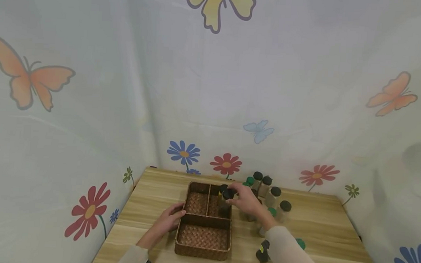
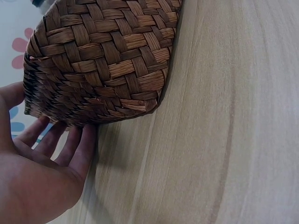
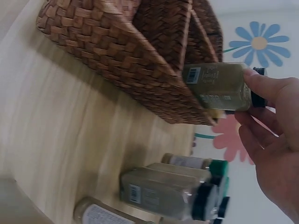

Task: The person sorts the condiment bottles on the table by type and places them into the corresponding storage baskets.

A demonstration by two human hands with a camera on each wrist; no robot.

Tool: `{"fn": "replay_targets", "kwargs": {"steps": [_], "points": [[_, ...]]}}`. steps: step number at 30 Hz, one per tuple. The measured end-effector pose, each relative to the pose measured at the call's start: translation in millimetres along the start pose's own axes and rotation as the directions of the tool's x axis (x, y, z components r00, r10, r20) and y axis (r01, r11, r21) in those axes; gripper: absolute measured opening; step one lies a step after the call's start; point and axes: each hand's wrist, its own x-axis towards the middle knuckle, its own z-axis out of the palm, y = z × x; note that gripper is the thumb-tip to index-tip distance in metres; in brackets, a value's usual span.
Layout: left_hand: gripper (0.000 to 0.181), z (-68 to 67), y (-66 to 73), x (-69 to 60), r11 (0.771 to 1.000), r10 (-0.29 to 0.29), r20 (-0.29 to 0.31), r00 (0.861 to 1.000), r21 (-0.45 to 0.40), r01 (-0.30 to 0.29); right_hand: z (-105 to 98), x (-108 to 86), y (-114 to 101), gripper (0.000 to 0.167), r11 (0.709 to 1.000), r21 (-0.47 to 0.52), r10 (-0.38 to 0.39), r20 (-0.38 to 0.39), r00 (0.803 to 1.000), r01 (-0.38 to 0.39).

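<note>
A brown woven basket (image 1: 202,252) with three compartments stands on the wooden table. My left hand (image 1: 170,218) rests against its left side; in the left wrist view the fingers (image 2: 84,144) touch the lower edge of the woven wall, and the thumb lies higher up. My right hand (image 1: 244,199) pinches a spice jar (image 3: 219,86) by its black-capped end, with the jar's lower part inside the back right compartment. Another dark-capped jar (image 1: 223,187) is behind it in that same compartment. The jar's base is hidden by the basket wall.
Right of the basket stand several spice jars with black or green caps, among them a clear jar (image 1: 273,197) and a jar at the far right (image 1: 284,210). A black-and-yellow item (image 1: 263,252) sits near the right forearm. Patterned fabric (image 1: 211,107) hangs behind the table (image 1: 326,237).
</note>
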Motion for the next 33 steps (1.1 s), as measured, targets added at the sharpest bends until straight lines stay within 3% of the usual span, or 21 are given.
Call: {"fn": "replay_targets", "kwargs": {"steps": [7, 20, 33], "points": [[0.057, -0.7, 1.5, -1.5, 1.0, 0.009, -0.002, 1.0, -0.004, -0.009, 18.8, 5.0, 5.8, 0.041, 0.997, 0.0, 0.072, -0.007, 0.997, -0.072], [0.057, 0.1, 2.2, -1.8, 1.0, -0.013, -0.01, 1.0, 0.004, 0.014, 38.1, 4.6, 13.8, 0.044, 0.997, -0.024, 0.071, 0.039, 0.997, -0.07], [0.058, -1.2, 0.8, -0.1, 1.0, -0.015, 0.0, 1.0, -0.012, 0.015, 40.4, 4.3, 12.8, 0.045, 0.996, -0.042, 0.085, 0.071, 0.994, -0.082]]}}
